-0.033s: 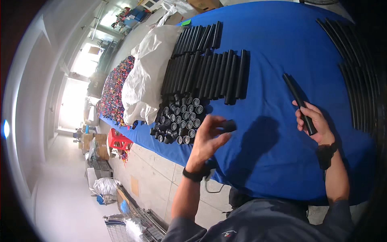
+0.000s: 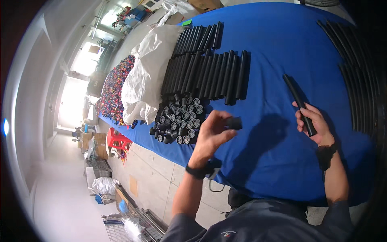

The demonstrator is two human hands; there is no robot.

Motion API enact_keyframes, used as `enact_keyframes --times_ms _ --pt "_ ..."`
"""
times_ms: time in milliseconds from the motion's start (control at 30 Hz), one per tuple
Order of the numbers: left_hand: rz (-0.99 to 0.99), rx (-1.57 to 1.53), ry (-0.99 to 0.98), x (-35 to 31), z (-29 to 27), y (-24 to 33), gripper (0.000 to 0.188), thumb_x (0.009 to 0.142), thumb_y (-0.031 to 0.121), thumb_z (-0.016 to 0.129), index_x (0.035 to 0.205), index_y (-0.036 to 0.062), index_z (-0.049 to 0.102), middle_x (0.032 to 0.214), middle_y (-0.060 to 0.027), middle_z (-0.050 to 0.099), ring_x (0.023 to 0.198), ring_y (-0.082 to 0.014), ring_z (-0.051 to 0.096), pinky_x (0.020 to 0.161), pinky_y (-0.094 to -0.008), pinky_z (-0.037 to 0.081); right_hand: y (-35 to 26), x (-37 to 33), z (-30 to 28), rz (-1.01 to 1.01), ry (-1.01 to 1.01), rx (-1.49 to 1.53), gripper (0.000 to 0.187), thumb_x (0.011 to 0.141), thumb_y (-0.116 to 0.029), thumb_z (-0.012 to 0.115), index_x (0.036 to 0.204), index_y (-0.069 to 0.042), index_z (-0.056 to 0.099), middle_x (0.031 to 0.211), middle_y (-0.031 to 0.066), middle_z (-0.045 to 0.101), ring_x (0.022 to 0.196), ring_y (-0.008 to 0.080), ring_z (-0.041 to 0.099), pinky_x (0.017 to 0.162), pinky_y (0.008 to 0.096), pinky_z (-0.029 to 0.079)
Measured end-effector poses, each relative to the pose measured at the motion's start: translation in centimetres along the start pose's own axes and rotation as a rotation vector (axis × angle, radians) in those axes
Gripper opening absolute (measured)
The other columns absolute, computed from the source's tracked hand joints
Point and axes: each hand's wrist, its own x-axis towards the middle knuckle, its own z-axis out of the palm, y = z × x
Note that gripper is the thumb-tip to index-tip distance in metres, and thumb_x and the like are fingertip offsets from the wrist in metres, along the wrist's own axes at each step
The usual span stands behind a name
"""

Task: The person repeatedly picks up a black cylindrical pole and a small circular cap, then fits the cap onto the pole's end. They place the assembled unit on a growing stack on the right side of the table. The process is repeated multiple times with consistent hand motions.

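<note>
My left hand [image 2: 213, 135] pinches a short black cap [image 2: 234, 123] between thumb and fingers, above the blue cloth. The cap looks slightly blurred. Held in my right hand [image 2: 318, 125] is a black tube [image 2: 295, 92], its far end pointing away and to the left. Fingers and thumb wrap round its near end. Cap and tube are apart. Just left of my left hand lies a cluster of black caps [image 2: 183, 117], many with their round grey-ringed faces up. Beyond them, black tubes [image 2: 217, 76] lie side by side in two rows.
Blue cloth [image 2: 278, 44] covers the table. More black tubes [image 2: 354, 88] lie along its right edge. At the left, a white plastic sheet [image 2: 147, 76] sits beside a heap of small multicoloured pieces [image 2: 115, 92]. A red stool [image 2: 117, 139] and wire racks [image 2: 133, 220] stand on the floor.
My left hand has moved a little to the right with the cap, toward the tube. My right hand and the tube have stayed almost still.
</note>
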Motion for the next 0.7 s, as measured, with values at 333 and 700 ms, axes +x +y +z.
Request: enact_keyframes --times_ms 333,700 --pt "-0.129 -0.985 -0.246 11.1 9.1 -6.9 0.043 0.099 0.025 0.063 0.138 0.0085 0.055 0.108 -0.0094 0.065 0.093 -0.0240 0.066 0.074 -0.0354 0.057 0.6 0.6 -0.2 0.016 -0.032 -0.004 0.039 0.103 -0.018 0.058 0.136 0.000 0.050 0.088 0.0060 0.064 0.070 0.0133 0.064 0.061 0.0320 0.056" --pt "0.605 0.166 -0.110 11.9 12.1 -9.9 0.032 0.088 0.011 0.069 0.118 0.0032 0.068 0.095 -0.0110 0.057 0.077 -0.0189 0.061 0.066 -0.0311 0.050 1.1 0.1 -0.1 -0.007 0.057 -0.071 0.038 0.104 -0.016 0.056 0.137 0.000 0.050 0.092 0.0072 0.064 0.072 0.0150 0.063 0.063 0.0325 0.057"
